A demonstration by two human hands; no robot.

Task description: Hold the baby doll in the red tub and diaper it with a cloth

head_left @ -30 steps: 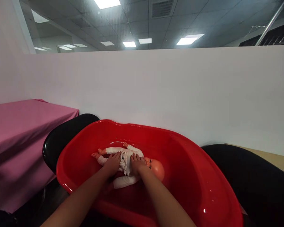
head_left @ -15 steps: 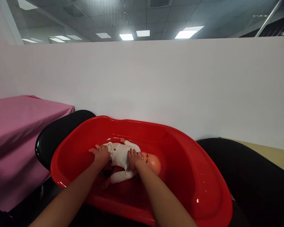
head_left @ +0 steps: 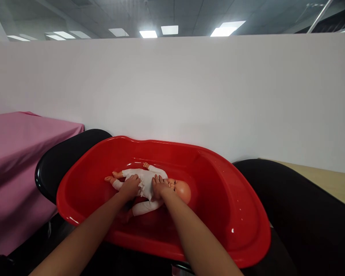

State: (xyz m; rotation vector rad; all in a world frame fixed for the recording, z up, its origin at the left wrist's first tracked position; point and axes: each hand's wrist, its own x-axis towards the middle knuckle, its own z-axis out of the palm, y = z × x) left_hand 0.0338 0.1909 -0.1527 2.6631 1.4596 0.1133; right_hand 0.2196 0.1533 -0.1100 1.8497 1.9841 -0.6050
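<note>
A baby doll [head_left: 182,190] in white clothes lies on its back in a red baby bathtub [head_left: 215,168], head to the right and feet to the left. At the doll's waist, my left hand [head_left: 131,186] is closed on the hem of its white shirt [head_left: 146,183], which looks bunched there. My right hand [head_left: 159,187] rests flat on the upper chest near the chin, fingers stretched out. The doll's near arm [head_left: 146,207] points down and left, and its far hand [head_left: 146,165] is raised. My left hand covers part of the legs.
Black chairs stand on both sides of the tub, one at the left [head_left: 66,161] and one at the right [head_left: 264,191]. Farther left is a surface draped in pink cloth [head_left: 23,153]. Behind the tub runs a white partition [head_left: 172,88].
My left hand has moved right along the doll, and the ruffled hem has shifted toward the chest, showing more of the legs. My right hand stays on the chest. The view has shifted slightly.
</note>
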